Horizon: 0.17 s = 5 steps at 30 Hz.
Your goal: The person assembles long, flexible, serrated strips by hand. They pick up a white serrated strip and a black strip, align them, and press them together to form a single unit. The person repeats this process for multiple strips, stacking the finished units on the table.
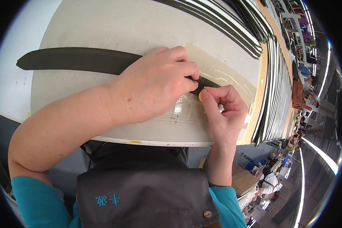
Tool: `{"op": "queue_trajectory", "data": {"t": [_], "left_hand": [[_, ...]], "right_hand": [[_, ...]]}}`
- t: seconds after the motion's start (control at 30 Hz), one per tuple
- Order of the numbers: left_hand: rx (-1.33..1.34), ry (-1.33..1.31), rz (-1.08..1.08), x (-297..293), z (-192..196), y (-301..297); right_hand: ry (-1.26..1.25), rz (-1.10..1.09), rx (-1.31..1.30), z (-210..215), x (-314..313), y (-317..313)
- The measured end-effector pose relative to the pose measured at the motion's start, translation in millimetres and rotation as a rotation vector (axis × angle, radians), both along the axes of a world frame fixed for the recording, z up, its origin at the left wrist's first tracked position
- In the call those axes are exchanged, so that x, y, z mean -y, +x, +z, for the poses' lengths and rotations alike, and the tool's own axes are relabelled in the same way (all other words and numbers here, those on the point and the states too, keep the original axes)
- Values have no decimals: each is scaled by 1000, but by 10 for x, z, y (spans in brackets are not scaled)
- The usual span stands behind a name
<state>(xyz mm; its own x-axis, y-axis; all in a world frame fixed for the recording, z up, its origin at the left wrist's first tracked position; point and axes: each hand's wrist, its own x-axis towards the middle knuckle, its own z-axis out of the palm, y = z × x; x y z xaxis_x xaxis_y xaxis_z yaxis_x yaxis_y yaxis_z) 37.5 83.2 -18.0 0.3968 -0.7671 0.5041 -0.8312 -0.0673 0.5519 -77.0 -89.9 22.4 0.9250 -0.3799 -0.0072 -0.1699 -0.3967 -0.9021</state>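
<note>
A long dark grey-green strip, flat with a tapered left end, lies across the pale work surface. My left hand rests over its right half with bent fingers closed on the strip, hiding part of it. At the strip's right end, my right hand has thumb and index finger pinched together at the edge. A small orange piece shows beside the right thumb tip; what it is, I cannot make out. Beneath both hands is clear tape over the board, with thin pencil lines near it.
Several dark strips with white edges lie at the far side of the table. A dense row of similar strips stands along the right. The table's near edge runs close to my dark apron. People and shelves are farther right.
</note>
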Motion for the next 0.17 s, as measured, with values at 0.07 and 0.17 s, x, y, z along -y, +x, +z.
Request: {"op": "queue_trajectory", "data": {"t": [0.07,0.17], "left_hand": [[3,13,-2,-3,9,1],[6,25,-4,-6,19,5]], "right_hand": [[-9,16,5,-11,-15,-14],[-137,23,-36,-16,-9,-4]]}}
